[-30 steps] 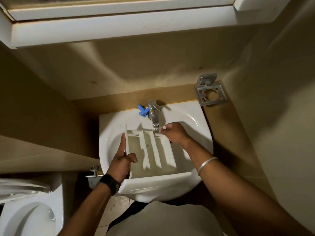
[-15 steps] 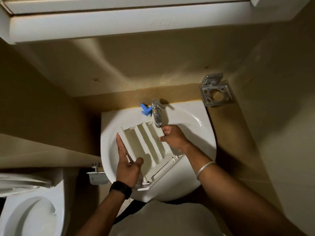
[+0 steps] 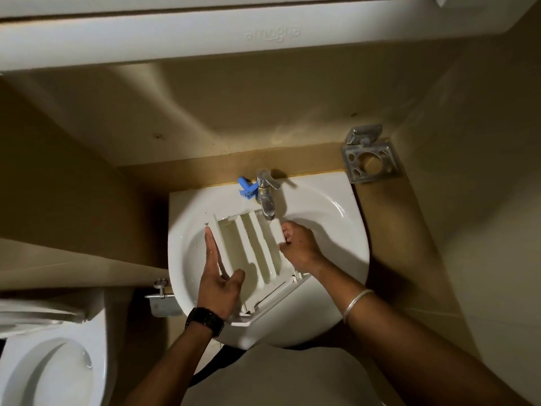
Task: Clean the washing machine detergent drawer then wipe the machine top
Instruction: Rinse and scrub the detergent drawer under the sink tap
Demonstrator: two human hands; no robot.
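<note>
- Detergent drawer (image 3: pixel 257 259), head view: lies tilted inside the white basin (image 3: pixel 322 218), compartments facing up, far end under the tap spout (image 3: pixel 268 208), front panel riding over the basin's near rim.
- Left hand (image 3: pixel 218 284): fingers straight along the drawer's left wall, thumb inside the near compartment; a loose bracing hold, not a closed fist.
- Right hand (image 3: pixel 297 244): fingers curled around the drawer's right wall near the spout, gripping it.
- Step in hand, by judgement: rinsing stage of the drawer cleaning; no running water can be made out. Machine top not in sight, wiping not yet begun.
- Next move likely calls for opening the tap, which means freeing one hand while the other steadies the drawer.
- Room: basin barely contains the drawer; spout hangs close above its far end, walls close on both sides, toilet (image 3: pixel 52 364) at lower left. Blue clip (image 3: pixel 246 187) sits beside the tap.
</note>
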